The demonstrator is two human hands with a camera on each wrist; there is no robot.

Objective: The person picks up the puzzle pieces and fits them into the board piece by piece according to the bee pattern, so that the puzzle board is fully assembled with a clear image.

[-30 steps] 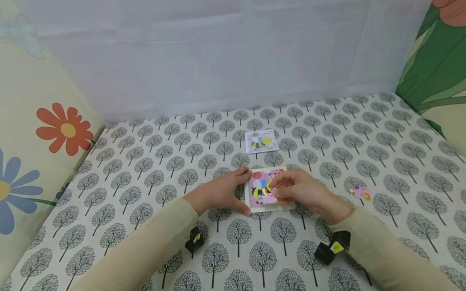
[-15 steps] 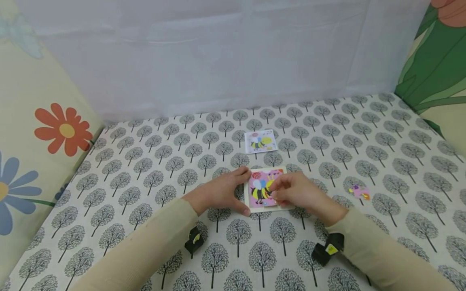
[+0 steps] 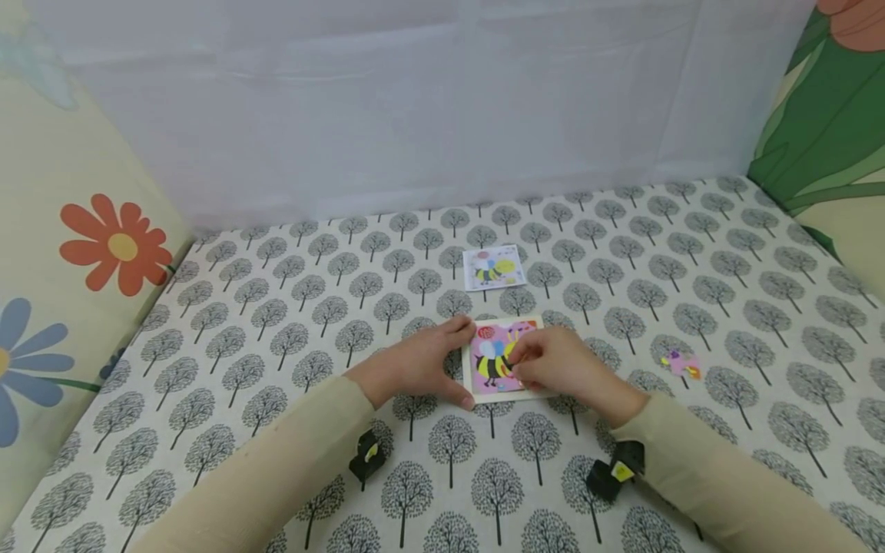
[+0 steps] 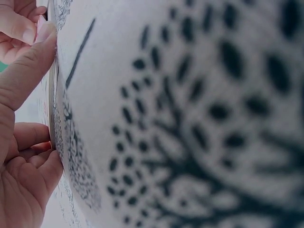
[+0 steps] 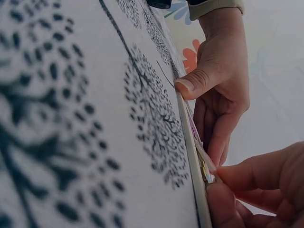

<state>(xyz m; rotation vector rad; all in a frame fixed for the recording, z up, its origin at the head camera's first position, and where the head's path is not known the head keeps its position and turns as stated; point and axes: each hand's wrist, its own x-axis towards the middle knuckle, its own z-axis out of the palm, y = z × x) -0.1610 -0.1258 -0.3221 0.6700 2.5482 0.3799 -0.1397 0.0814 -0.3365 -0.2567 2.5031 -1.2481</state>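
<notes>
A small square jigsaw puzzle with a pink bee picture sits in a pale tray on the tree-print cloth. My left hand holds the tray at its left side, thumb at the near corner and fingers at the far edge. From the other side my right hand pinches a puzzle piece between thumb and fingertips, low over the tray's right half. In the right wrist view, these fingertips are right at the tray's edge. The hand covers much of the picture's right side in the head view.
A loose pink, purple and yellow puzzle piece lies on the cloth to the right. Beyond the tray lies a white card with a similar bee picture. A pale sheet hangs at the back, between flower-painted side walls.
My right hand and wrist have shifted slightly left, the fingers still at the right part of the puzzle. More of the bee's black and yellow stripes shows. My left hand stays in place.
</notes>
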